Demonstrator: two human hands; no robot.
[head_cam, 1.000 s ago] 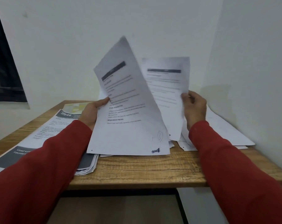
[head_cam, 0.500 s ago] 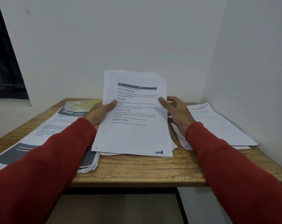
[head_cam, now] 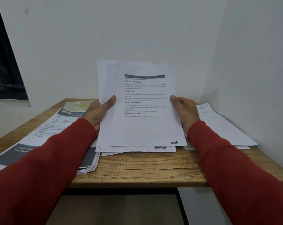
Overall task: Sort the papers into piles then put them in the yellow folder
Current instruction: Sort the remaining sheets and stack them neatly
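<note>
Left hand (head_cam: 97,113) and right hand (head_cam: 185,112) are gripping opposite edges of the white printed paper stack (head_cam: 142,120), thumbs lying on top.

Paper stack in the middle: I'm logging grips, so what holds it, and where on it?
Both hands hold the paper stack: the left hand grips its left edge, the right hand its right edge, each about halfway up, thumbs on the front.

On my feed both arms wear plain, long dark-red sleeves (head_cam: 235,168) reaching the wrists; the left hand (head_cam: 98,111) and right hand (head_cam: 185,111) are bare, ringless.
</note>
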